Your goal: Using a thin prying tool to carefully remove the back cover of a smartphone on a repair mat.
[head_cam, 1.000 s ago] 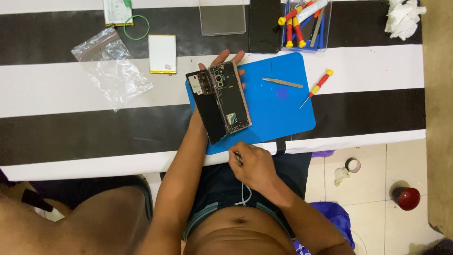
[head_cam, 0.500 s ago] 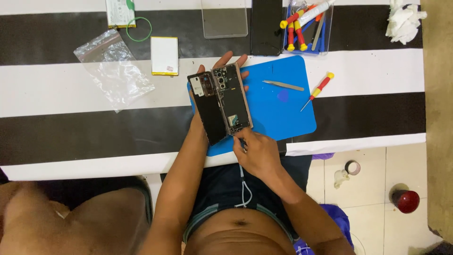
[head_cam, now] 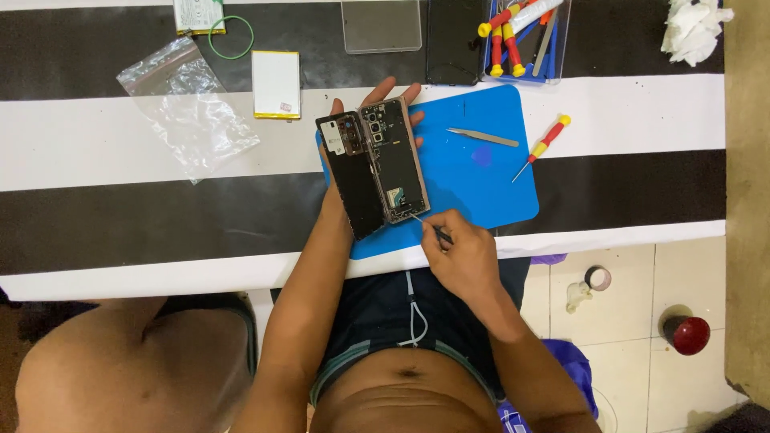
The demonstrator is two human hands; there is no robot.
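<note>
Opened phone held over the blue mat.
The left hand grips the phone from beneath, above the mat's left edge; the right hand pinches a thin tool, its tip touching the phone's lower end. Tweezers lie on the mat.

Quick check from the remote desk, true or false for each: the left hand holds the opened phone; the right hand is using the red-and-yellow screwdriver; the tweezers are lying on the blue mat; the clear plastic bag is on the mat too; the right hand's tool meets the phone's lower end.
1. The left hand holds the opened phone: true.
2. The right hand uses the red-and-yellow screwdriver: false; that lies on the table beside the mat, and the hand holds a thin dark tool.
3. The tweezers lie on the blue mat: true.
4. The clear plastic bag is on the mat: false; it lies on the striped table, far left.
5. The tool meets the phone's lower end: true.
</note>
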